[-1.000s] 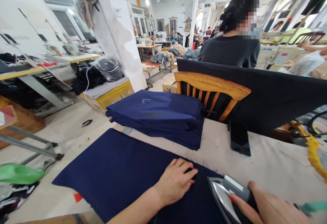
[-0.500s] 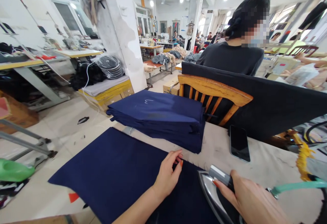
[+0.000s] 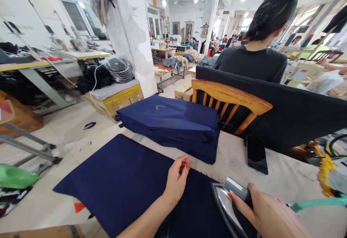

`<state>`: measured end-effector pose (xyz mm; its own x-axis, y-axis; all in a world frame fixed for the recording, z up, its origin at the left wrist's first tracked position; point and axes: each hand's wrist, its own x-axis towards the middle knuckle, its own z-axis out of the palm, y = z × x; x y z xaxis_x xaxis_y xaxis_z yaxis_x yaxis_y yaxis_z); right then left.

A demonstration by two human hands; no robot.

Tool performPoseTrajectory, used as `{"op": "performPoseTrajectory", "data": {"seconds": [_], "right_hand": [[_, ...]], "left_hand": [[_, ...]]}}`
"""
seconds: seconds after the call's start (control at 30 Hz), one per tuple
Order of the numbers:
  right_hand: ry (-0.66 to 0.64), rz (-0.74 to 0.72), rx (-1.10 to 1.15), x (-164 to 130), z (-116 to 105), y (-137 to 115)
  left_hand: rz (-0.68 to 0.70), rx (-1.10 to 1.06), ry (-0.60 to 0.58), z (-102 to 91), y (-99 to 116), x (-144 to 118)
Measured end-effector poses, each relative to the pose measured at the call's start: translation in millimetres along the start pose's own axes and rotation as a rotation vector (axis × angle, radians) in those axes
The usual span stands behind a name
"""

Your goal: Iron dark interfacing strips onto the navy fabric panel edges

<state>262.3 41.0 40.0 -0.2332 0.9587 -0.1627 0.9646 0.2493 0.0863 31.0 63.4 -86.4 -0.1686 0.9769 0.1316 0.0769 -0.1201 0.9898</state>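
A flat navy fabric piece (image 3: 121,180) lies on the pale ironing table (image 3: 284,180) in front of me. My left hand (image 3: 176,182) rests on its far edge, thumb and fingers pinched together at the fabric's rim. My right hand (image 3: 267,214) grips the handle of a steel iron (image 3: 229,205) that sits on the right part of the same fabric. A stack of folded navy pieces (image 3: 173,126) lies just beyond my left hand.
A black phone (image 3: 256,154) lies on the table to the right of the stack. Behind the table stands a wooden chair (image 3: 230,98) draped with dark cloth, with a person in black (image 3: 252,60) seated facing away. A green object (image 3: 16,176) lies low left.
My left hand lifted from lying flat on the fabric and drew back left to pinch its far edge. The iron and my right hand shifted slightly left.
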Motion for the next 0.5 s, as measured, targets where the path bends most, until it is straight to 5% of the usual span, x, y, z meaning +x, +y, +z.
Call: {"op": "performPoseTrajectory", "data": {"seconds": [0.5], "right_hand": [[0.092, -0.015, 0.045, -3, 14, 6]], "left_hand": [[0.068, 0.073, -0.044, 1.4, 5, -3]]}}
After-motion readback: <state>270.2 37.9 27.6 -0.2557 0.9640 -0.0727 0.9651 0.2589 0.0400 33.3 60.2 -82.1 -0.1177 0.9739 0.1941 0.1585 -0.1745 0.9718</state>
